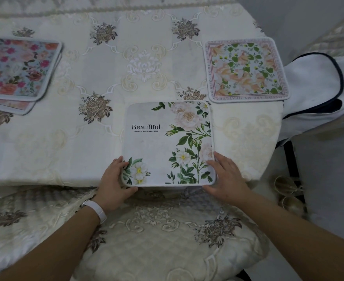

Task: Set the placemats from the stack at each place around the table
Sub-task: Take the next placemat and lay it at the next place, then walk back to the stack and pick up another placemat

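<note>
Setting down: the white placemat (168,142), printed "Beautiful" with pale roses, lies flat at the near place on the surface (106,67), its near edge right at the surface's lip.
Left hand: the left hand (114,182) grips the mat's near-left corner, with fingers over the side edge and the thumb under the near edge.
Right hand: the right hand (225,177) pinches the near-right corner in the same way, so the hands sit well apart, one at each corner.
Neighbour: the peach-and-green placemat (246,69) lies flat at the far-right place, almost corner to corner with the white one; whether they touch is unclear.
Stack: the stack (18,67) sits at far left, slightly fanned and well apart.
Below: the chair cushion (156,240) is tucked under the near edge.
Risk: if released this close to the lip, the mat may slide off onto the cushion, and pushing it forward could crowd the neighbour's corner.
</note>
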